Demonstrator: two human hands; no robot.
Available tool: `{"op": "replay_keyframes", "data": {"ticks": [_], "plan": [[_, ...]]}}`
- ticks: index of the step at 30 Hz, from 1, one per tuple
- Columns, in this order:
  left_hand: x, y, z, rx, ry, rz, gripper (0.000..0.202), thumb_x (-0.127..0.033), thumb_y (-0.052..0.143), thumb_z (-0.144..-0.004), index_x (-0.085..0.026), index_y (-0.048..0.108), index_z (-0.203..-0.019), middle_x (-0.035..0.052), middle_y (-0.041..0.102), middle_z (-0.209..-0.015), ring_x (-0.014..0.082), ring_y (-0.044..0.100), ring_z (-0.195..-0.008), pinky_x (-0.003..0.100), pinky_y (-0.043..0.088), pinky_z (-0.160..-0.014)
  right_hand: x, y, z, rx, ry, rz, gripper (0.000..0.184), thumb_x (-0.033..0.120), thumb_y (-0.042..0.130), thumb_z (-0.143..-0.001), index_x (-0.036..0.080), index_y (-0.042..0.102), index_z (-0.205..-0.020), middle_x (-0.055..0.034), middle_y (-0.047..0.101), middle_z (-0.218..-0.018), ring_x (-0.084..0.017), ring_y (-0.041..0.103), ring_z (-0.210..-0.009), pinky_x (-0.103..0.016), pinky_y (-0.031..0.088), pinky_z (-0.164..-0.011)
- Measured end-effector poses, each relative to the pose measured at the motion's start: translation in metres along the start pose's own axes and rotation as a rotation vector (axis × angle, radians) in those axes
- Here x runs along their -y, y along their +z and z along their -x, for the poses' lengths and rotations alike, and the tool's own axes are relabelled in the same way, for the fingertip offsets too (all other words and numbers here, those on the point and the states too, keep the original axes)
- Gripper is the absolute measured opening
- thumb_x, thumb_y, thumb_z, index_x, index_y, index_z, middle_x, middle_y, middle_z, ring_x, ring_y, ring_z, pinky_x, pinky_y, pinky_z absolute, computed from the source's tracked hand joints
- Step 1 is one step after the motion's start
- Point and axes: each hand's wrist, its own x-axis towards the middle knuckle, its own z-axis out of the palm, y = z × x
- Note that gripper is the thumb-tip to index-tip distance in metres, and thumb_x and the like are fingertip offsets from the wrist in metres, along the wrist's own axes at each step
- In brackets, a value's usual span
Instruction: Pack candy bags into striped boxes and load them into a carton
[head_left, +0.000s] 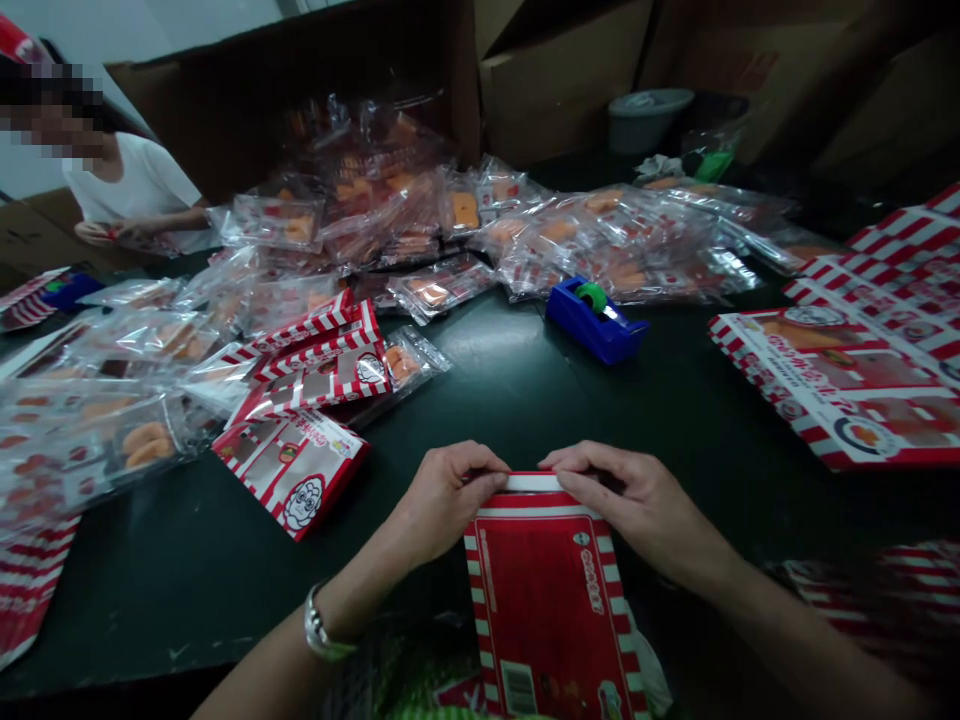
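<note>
A red carton with red-and-white striped edges [551,600] lies face down in front of me, its barcode near my body. My left hand [442,500] pinches the far left corner of its white top flap. My right hand [630,505] presses its fingers on the same flap from the right. Both hands are closed on the carton's far end. A metal watch sits on my left wrist.
Finished striped cartons [296,470] lie to the left, a flat stack [862,360] to the right. Clear bags of orange pieces [420,230] pile across the dark table [525,380]. A blue tape dispenser [596,318] stands centre. Another person [135,190] works at far left; cardboard boxes behind.
</note>
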Motion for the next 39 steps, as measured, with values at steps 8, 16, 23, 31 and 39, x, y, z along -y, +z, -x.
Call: {"op": "replay_keyframes", "data": {"ticks": [8, 16, 23, 31, 39], "plan": [[0.013, 0.008, 0.001, -0.071, -0.120, 0.284, 0.019, -0.032, 0.064, -0.074, -0.014, 0.063, -0.068, -0.0014, 0.058, -0.064, 0.0100, 0.047, -0.059, 0.022, 0.038, -0.057, -0.006, -0.005, -0.007, 0.110, 0.182, -0.213, 0.019, 0.035, 0.066, -0.077, 0.018, 0.060, -0.074, -0.0083, 0.073, -0.099, -0.022, 0.068, -0.083, -0.032, 0.052, -0.071], [0.014, 0.002, 0.003, -0.080, -0.102, 0.280, 0.020, -0.031, 0.065, -0.076, -0.013, 0.064, -0.067, -0.0013, 0.060, -0.064, 0.0093, 0.049, -0.059, 0.020, 0.039, -0.056, 0.009, -0.025, -0.029, 0.277, 0.209, -0.170, 0.019, 0.035, 0.072, -0.074, 0.017, 0.071, -0.074, -0.0072, 0.075, -0.093, -0.019, 0.068, -0.081, -0.031, 0.051, -0.074], [0.014, 0.016, 0.008, -0.153, -0.037, 0.138, 0.019, -0.028, 0.061, -0.083, -0.015, 0.068, -0.071, -0.0006, 0.065, -0.066, 0.0102, 0.055, -0.060, 0.020, 0.041, -0.056, -0.009, -0.022, 0.015, 0.075, 0.150, -0.145, 0.024, 0.044, 0.065, -0.083, 0.027, 0.078, -0.096, -0.0067, 0.073, -0.111, -0.025, 0.066, -0.105, -0.038, 0.049, -0.096], [0.030, 0.034, 0.041, -0.330, 0.403, -0.171, 0.027, -0.014, 0.051, -0.090, -0.014, 0.069, -0.110, 0.0153, 0.068, -0.121, 0.0232, 0.064, -0.112, 0.035, 0.046, -0.099, -0.044, -0.007, 0.041, -0.170, -0.025, -0.145, 0.016, 0.037, 0.065, -0.086, 0.032, 0.077, -0.096, -0.0041, 0.073, -0.110, -0.022, 0.067, -0.105, -0.034, 0.051, -0.096], [0.026, 0.020, 0.025, -0.174, -0.091, 0.371, 0.021, -0.030, 0.062, -0.085, -0.018, 0.071, -0.099, 0.0051, 0.074, -0.095, 0.0163, 0.065, -0.084, 0.024, 0.050, -0.074, -0.048, -0.001, 0.021, -0.183, -0.023, -0.163, 0.018, 0.042, 0.067, -0.083, 0.029, 0.078, -0.090, -0.0061, 0.075, -0.102, -0.023, 0.069, -0.098, -0.033, 0.054, -0.090]]}}
